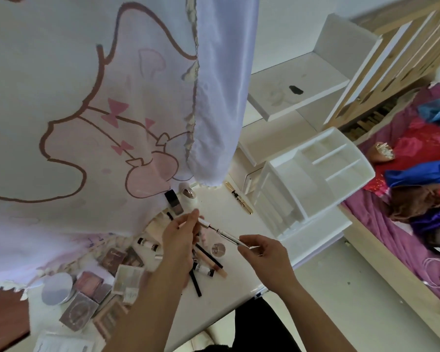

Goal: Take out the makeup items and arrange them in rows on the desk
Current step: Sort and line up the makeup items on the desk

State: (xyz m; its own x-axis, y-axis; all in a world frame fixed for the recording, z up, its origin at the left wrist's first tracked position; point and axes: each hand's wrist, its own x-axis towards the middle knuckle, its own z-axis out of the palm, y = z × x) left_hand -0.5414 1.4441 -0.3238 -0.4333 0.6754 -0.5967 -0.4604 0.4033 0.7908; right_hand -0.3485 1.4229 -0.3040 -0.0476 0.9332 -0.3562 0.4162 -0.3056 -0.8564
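At the left of the desk [235, 288], a round silver compact [57, 292] and several palettes [88, 283] are laid close together; their order is blurred. The left hand [181, 233] is pinched on the far-left end of a slim silver pen [226, 235], and the right hand [266, 251] on its near-right end. The pen is thus held above the desk between both hands, its long axis running from far left to near right. Neither hand is judged nearer. Whether it is being uncapped cannot be told. Black pencils [196, 283] beneath are partly hidden by the left hand. At the right stands the white organiser [313, 179], with a gold tube [239, 198] just beside it.
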